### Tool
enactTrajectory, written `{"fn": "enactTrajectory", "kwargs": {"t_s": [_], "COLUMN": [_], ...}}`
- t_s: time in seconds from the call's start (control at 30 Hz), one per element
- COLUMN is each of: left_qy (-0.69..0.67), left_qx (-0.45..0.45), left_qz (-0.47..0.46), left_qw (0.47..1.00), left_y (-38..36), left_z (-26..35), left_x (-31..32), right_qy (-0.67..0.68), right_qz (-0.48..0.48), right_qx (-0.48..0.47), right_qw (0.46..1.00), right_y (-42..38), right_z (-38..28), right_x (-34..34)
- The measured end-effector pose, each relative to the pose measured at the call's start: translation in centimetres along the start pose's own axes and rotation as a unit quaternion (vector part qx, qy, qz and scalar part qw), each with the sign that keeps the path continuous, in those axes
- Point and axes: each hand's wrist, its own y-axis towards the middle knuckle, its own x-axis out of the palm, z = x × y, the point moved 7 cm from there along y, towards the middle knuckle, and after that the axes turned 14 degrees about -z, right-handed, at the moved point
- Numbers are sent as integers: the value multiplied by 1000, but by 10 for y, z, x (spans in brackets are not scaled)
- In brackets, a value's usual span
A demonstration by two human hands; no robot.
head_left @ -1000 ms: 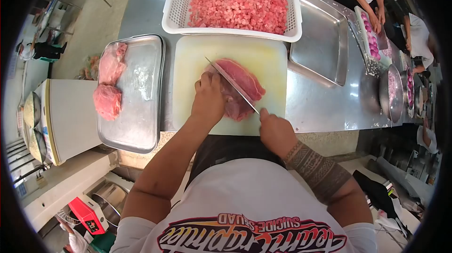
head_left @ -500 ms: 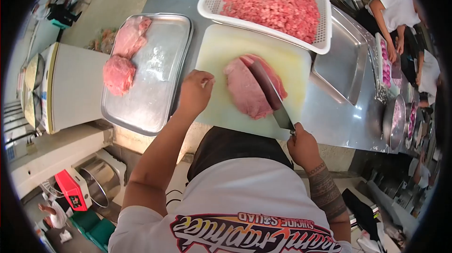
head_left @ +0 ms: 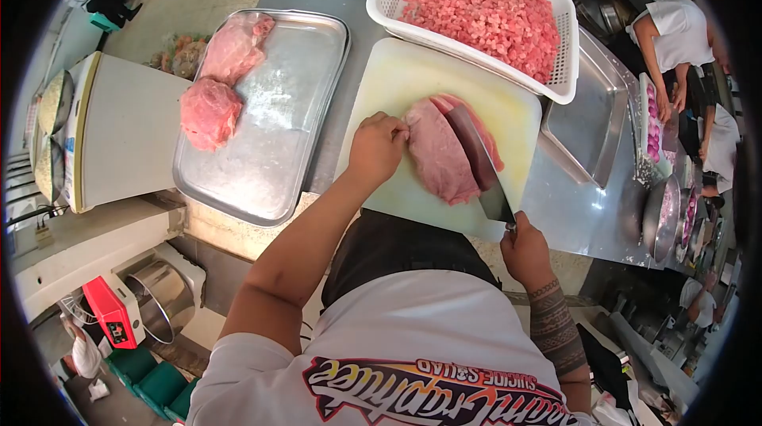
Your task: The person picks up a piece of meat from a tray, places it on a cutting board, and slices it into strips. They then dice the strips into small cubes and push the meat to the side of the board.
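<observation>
A slab of raw pink meat [head_left: 441,152] lies on the pale cutting board [head_left: 381,77]. My right hand [head_left: 526,253] is wrapped round the handle of a broad-bladed kitchen knife [head_left: 478,158]. Its blade stands on edge across the meat, dividing a redder strip on the right from the larger left portion. At the meat's left edge, my left hand [head_left: 379,148] has its fingers curled together, the tips at or just against the meat. What these fingers pinch, if anything, is hidden.
Left of the board, a metal tray [head_left: 278,132] holds two meat pieces [head_left: 210,113]. Beyond the board stands a white perforated basket [head_left: 567,45] of diced meat [head_left: 484,17]. Another metal tray [head_left: 587,140] is at right, near co-workers [head_left: 675,29] and a metal bowl [head_left: 663,216].
My left hand has moved right, from the board's left edge to the meat. The knife stays in the meat, held by my right hand. The whole view has shifted slightly.
</observation>
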Motion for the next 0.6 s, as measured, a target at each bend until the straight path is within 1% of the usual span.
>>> {"fn": "enactTrajectory", "kwargs": {"t_s": [0.03,0.13,0.17,0.2,0.23,0.27,0.37,0.47,0.6], "left_qy": [8,-96,-196,-293,-386,-448,-503,-551,-579], "left_qx": [5,-62,-97,-132,-165,-158,-172,-153,-154], "left_qz": [3,-30,-69,-107,-141,-156,-137,-112,-79], "left_qw": [1000,993,973,941,896,866,836,813,797], "left_y": [0,-14,-19,-26,-37,-49,-82,-118,-175], "left_z": [1,0,-4,-6,-6,1,4,7,-8], "left_x": [-1,-14,-16,-18,-21,-29,-50,-66,-71], "right_qy": [-2,-8,-9,-10,-6,-2,13,36,55], "right_qz": [-2,-4,-3,-3,-3,-5,-1,-5,-45], "right_qx": [-1,-4,-5,-7,-9,-12,-38,-58,-59], "right_qw": [1000,1000,1000,1000,1000,1000,999,998,996], "right_y": [-1,-2,-1,0,0,0,3,5,10], "right_z": [-1,-3,-1,0,0,0,3,11,10], "right_x": [0,-1,0,1,0,-2,-2,-1,-4]}}
